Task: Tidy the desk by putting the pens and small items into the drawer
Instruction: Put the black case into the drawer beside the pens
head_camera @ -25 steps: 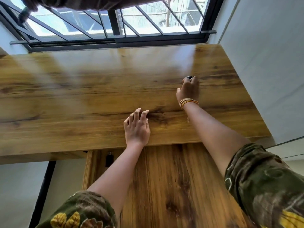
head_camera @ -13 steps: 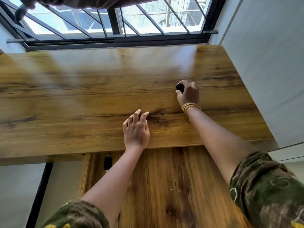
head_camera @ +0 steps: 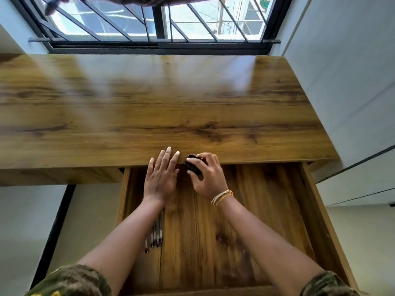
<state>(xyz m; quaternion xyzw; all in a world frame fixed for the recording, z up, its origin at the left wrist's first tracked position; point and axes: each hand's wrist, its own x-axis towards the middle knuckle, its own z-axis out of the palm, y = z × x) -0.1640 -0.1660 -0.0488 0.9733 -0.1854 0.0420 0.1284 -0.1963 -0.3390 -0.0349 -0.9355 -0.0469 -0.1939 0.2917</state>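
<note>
So compared with a second ago, the right hand [head_camera: 208,178] has come off the far part of the surface [head_camera: 149,107] and pulled back to the near edge, bringing the small black item [head_camera: 193,166] with it. The left hand [head_camera: 160,178] has slid back too: before it lay fully on the wood, now only its fingertips reach the edge. The view has also tipped down, so the open drawer [head_camera: 310,199] shows much more than before.

Going left to right: a bunch of pens [head_camera: 155,236] lies on the drawer floor, partly hidden under the left forearm, tips pointing toward the person. The left hand hangs flat above the drawer, fingers straight and close together, gripping nothing. Just beside it, the right hand has its fingers and thumb curled round the black item, right at the front lip of the surface over the drawer's back end. The item looks dark, glossy and rounded, mostly covered by fingers; can't tell what it is. Thin bangles [head_camera: 222,197] sit on the right wrist.
</note>
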